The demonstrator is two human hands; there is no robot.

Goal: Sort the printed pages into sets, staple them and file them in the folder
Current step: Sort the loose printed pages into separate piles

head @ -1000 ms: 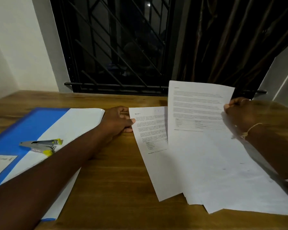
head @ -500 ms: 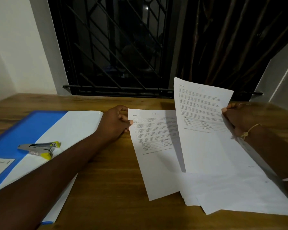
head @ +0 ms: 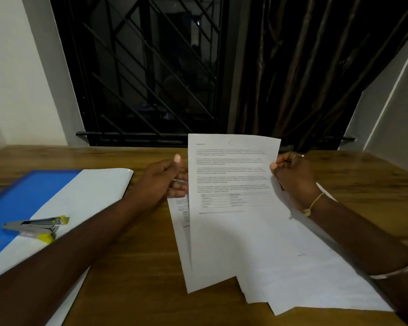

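From the head camera, a white printed page with paragraphs of text and a small table (head: 231, 175) is held up off the brown wooden table (head: 132, 267), tilted toward the viewer, its lower part hanging over the other papers. The right hand (head: 295, 177) pinches its right edge, thumb on the front and fingers curled behind. The left hand (head: 158, 184) sits at the page's left edge with fingers curled and thumb lifted clear; whether those fingers actually grip the sheet cannot be told. Beneath lies a second printed sheet (head: 181, 243), flat on the table and partly covered, beside a loose fan of white sheets (head: 316, 278) under the right forearm. Well to the left lies an open blue plastic folder (head: 26, 191), and on it rests a grey metal stapler with yellow ends (head: 35, 227).
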